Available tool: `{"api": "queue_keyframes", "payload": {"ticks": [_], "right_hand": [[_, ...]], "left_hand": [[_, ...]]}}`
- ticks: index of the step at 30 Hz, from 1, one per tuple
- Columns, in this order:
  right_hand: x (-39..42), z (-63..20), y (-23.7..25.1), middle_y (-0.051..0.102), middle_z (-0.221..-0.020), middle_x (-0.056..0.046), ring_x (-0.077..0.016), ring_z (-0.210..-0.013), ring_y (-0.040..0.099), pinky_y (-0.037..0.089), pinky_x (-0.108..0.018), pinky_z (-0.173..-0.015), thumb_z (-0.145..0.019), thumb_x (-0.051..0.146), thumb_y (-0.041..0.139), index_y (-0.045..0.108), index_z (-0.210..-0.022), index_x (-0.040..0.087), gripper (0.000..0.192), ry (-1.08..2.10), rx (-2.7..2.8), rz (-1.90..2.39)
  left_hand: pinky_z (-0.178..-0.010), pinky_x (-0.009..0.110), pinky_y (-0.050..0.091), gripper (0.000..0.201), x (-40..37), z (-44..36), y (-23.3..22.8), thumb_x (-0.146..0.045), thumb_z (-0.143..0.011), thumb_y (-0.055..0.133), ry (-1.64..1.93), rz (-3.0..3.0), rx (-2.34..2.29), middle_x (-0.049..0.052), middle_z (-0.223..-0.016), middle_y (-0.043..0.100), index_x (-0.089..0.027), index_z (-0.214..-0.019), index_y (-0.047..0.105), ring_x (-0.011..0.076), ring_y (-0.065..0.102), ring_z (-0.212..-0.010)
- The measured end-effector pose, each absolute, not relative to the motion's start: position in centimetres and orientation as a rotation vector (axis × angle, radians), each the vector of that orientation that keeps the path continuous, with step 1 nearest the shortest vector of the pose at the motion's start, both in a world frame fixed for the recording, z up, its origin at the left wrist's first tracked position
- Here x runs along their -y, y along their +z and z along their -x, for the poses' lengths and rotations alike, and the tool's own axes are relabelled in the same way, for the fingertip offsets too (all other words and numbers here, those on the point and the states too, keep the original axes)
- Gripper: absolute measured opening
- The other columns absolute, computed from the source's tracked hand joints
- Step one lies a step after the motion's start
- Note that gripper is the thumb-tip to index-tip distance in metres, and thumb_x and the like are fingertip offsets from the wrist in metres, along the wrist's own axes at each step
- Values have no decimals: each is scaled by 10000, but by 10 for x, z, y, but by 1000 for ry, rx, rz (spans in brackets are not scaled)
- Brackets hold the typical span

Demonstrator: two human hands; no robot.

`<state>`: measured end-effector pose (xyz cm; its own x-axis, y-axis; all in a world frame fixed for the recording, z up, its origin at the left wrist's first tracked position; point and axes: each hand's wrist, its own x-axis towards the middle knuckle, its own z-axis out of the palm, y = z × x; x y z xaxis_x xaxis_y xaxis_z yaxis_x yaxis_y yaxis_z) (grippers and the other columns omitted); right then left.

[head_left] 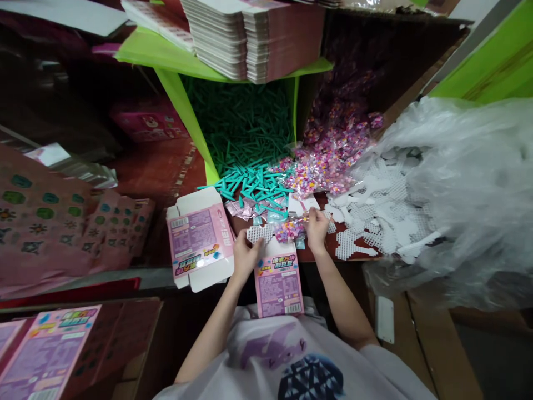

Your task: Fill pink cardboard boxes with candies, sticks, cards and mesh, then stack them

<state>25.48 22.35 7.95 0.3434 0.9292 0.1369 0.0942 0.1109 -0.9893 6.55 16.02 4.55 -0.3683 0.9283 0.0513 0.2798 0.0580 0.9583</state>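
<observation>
My left hand (246,256) is closed on a white plastic grid piece (259,233), thumb on top. In my right hand (317,226) is the end of a clear bag of colourful beads (288,230), which stretches left toward the grid piece. Below both hands a pink and purple printed box (278,283) leans against my body, its white flap up. A second printed box (202,239) lies to the left of my left hand with its flaps open. Just beyond my hands are small pink sachets (245,208) and a white card (302,204).
Teal pen-like sticks (254,180) spill from a green-edged bin. Bead bags (325,169) pile up beside them. White grid pieces (375,205) spread from a large clear plastic bag (470,205) on the right. Stacked cards (216,36) sit above; printed boxes (54,350) lie lower left.
</observation>
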Motion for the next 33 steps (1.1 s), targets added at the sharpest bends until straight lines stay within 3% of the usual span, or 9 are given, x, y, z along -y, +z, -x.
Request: {"api": "queue_keyframes", "payload": {"ticks": [3, 10, 16, 22, 25, 29, 33], "right_hand": [[-227, -252, 76, 527, -542, 21, -115, -500, 451, 345, -226, -497, -810, 520, 519, 589, -629, 161, 408, 893, 1171, 1253], [-235, -242, 75, 544, -539, 25, -129, -525, 503, 377, -232, -539, -820, 431, 533, 592, -592, 174, 348, 1239, 1673, 1189], [-222, -255, 94, 611, -762, 14, -136, -721, 554, 408, -244, -686, -852, 307, 515, 600, -930, 182, 170, 1059, 1820, 1130], [-217, -257, 89, 625, -618, 14, -125, -578, 525, 386, -263, -673, -799, 306, 626, 694, -738, 184, 152, 1009, 2175, 1132], [-205, -250, 87, 660, -667, -7, -160, -706, 543, 345, -347, -822, -846, 303, 590, 725, -740, 235, 184, 859, 2423, 1129], [-175, -248, 89, 664, -784, -42, -210, -880, 516, 254, -452, -954, -873, 377, 553, 682, -1008, 230, 238, 588, 2403, 1225], [-142, -248, 82, 648, -724, -46, -227, -919, 524, 212, -488, -997, -884, 381, 527, 675, -900, 197, 236, 559, 2434, 1163]], "left_hand": [[-769, 317, 466, 401, -148, -64, 48, -267, -731, 605, 1282, -1392, -1811, 61, -986, 609, -177, -1112, 516, 198, 585, -866], [-675, 298, 460, 295, -136, -59, 49, -298, -806, 525, 1274, -1424, -1904, 60, -918, 620, -173, -1073, 543, 174, 568, -733], [-655, 275, 454, 278, -137, -55, 48, -348, -802, 561, 1331, -1303, -1848, 48, -909, 624, -173, -1018, 563, 166, 574, -737], [-684, 274, 464, 269, -138, -60, 47, -333, -792, 579, 1404, -1261, -1767, 53, -961, 635, -176, -1010, 581, 172, 587, -790], [-664, 271, 468, 269, -138, -61, 47, -340, -796, 577, 1353, -1305, -1752, 55, -974, 636, -181, -1012, 584, 168, 593, -772], [-679, 275, 481, 272, -138, -61, 51, -350, -786, 599, 1330, -1325, -1720, 47, -941, 643, -182, -1000, 584, 171, 605, -783], [-764, 304, 499, 267, -140, -63, 60, -344, -792, 599, 1370, -1315, -1683, 57, -972, 650, -180, -1001, 587, 185, 618, -873]]}}
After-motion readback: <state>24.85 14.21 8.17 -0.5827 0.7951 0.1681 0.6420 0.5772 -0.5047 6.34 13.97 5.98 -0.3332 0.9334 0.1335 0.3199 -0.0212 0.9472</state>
